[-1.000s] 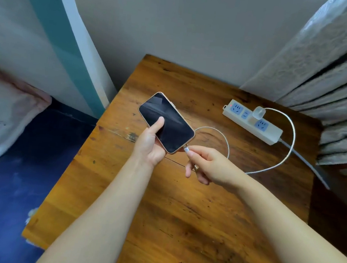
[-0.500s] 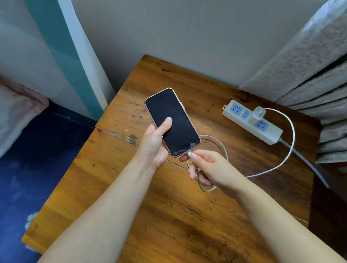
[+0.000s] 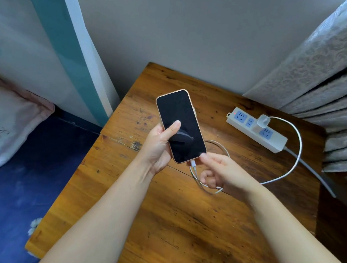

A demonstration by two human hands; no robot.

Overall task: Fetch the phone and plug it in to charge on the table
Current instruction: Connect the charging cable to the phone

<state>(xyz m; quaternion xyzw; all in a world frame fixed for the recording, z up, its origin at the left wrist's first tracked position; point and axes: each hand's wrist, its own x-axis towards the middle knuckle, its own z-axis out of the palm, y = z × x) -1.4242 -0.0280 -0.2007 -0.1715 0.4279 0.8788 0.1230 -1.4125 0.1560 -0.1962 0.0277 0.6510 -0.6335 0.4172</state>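
Observation:
My left hand (image 3: 158,149) holds a phone (image 3: 180,125) with a dark screen and a pale gold rim above the wooden table (image 3: 180,227), thumb on the glass. The white cable (image 3: 292,164) has its connector seated in the phone's bottom edge. It runs in a loop to a white charger (image 3: 262,121) plugged into the power strip (image 3: 255,129). My right hand (image 3: 221,172) sits just right of the connector. Its fingertips are off the plug, and lower fingers curl around a loop of the cable.
A bed with a blue sheet (image 3: 14,190) and a white pillow (image 3: 1,123) lies left of the table. Grey patterned curtains (image 3: 332,78) hang at the right. The wall is close behind the table. The strip's grey cord (image 3: 312,172) trails off the right edge.
The phone has turned more upright in my left hand. The connector went into the phone's bottom port, and my right fingertips have come off it.

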